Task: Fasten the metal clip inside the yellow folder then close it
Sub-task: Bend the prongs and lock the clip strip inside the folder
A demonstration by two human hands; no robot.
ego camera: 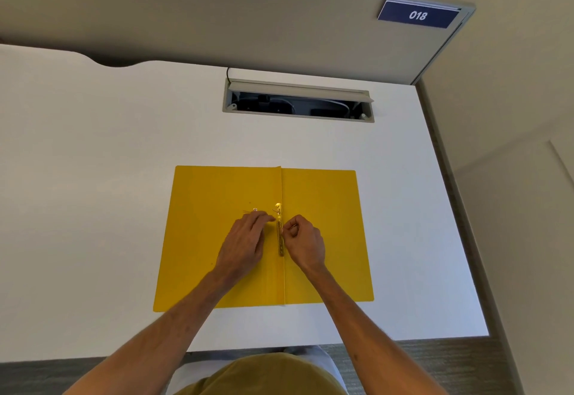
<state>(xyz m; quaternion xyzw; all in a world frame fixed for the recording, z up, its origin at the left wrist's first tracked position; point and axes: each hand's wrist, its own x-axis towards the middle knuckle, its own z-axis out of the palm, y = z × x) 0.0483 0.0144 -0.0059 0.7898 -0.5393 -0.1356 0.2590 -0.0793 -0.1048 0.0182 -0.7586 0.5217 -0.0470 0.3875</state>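
Observation:
A yellow folder [326, 227] lies open and flat on the white desk [93, 177]. A metal clip [280, 230] runs along its centre fold, shiny and narrow. My left hand [245, 244] rests on the left leaf, fingertips pressing at the clip's upper part, beside a thin metal prong [250, 211] that sticks out to the left. My right hand [306, 241] sits just right of the fold with its fingers curled, thumb and forefinger pinching at the clip's middle. The lower part of the clip is partly hidden between my hands.
An open cable hatch [298, 101] is set into the desk behind the folder. A grey partition [217, 22] with a blue "018" label [417, 15] rises at the back. The desk's right edge [450, 208] and front edge are close by.

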